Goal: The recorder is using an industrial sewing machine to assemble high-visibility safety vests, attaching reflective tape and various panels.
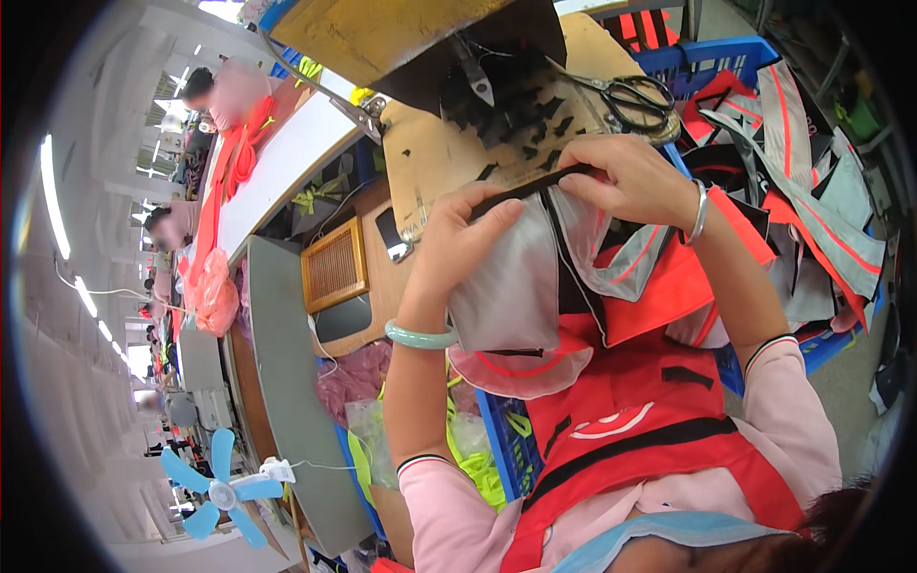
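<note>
Two hands: both on one black strip (530,186), held at the top edge of a grey fabric panel (506,286), above the red garment (650,401) on the lap.
L hand (458,239): fingers closed, thumb pinning strip + grey panel.
R hand (621,177): fingers curled shut on strip's far end.
Risk: strip may slide off the panel edge if either pinch eases; loose grey-orange trim (621,258) could get caught in.
Nearby: scissors (635,95) on tabletop (430,153), near R hand, could snag cloth; blue crate (716,57) of cut pieces behind.
</note>
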Demonstrator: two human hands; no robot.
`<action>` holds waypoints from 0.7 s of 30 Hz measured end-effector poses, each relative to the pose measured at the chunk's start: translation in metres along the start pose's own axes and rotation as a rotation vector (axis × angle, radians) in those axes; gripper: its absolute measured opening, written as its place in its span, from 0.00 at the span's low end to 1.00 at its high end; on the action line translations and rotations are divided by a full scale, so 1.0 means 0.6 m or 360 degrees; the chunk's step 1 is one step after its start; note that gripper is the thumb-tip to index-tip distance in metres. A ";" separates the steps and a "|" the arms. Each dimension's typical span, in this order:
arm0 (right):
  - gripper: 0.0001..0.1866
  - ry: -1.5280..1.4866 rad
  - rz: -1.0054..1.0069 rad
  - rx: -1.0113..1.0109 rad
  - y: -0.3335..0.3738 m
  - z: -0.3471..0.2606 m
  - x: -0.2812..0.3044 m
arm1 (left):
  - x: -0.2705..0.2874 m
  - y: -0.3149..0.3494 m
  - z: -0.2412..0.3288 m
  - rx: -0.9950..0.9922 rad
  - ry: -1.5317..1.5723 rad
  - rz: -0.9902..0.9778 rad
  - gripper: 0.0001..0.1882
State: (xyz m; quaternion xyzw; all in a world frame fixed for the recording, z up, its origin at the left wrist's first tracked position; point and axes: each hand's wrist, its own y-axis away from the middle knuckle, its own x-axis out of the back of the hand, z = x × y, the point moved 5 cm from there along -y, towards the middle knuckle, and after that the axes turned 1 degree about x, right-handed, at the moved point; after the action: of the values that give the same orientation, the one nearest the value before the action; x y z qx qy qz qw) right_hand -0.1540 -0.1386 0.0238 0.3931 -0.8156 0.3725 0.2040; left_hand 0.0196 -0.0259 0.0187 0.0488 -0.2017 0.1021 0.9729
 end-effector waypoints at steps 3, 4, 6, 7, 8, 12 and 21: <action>0.10 0.0017 0.0017 -0.0024 -0.038 0.029 0.004 | 0.015 -0.045 -0.003 0.0082 0.0040 0.0018 0.16; 0.10 0.0017 0.0010 -0.0060 -0.049 0.040 0.004 | 0.019 -0.059 -0.008 0.0078 0.0040 0.0016 0.16; 0.10 0.0022 0.0038 -0.0046 -0.073 0.064 -0.002 | 0.031 -0.084 -0.023 0.0199 0.0136 0.0031 0.16; 0.10 0.0074 -0.0039 -0.0105 -0.086 0.071 -0.006 | 0.039 -0.098 -0.032 0.0176 0.0137 0.0026 0.16; 0.11 0.0126 -0.0116 -0.0165 -0.098 0.079 -0.012 | 0.045 -0.111 -0.042 0.0180 0.0137 0.0031 0.16; 0.13 0.0040 -0.0215 -0.0295 -0.129 0.115 -0.024 | 0.061 -0.153 -0.069 0.0214 0.0236 0.0039 0.13; 0.19 -0.0081 -0.0381 -0.0361 -0.169 0.149 -0.029 | 0.074 -0.189 -0.080 0.0380 0.0384 0.0074 0.18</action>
State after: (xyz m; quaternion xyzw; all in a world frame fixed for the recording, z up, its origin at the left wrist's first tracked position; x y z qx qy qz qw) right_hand -0.0665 -0.2405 0.0014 0.4712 -0.8047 0.2409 0.2692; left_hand 0.1025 -0.1217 -0.0132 0.1468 -0.0709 0.1531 0.9747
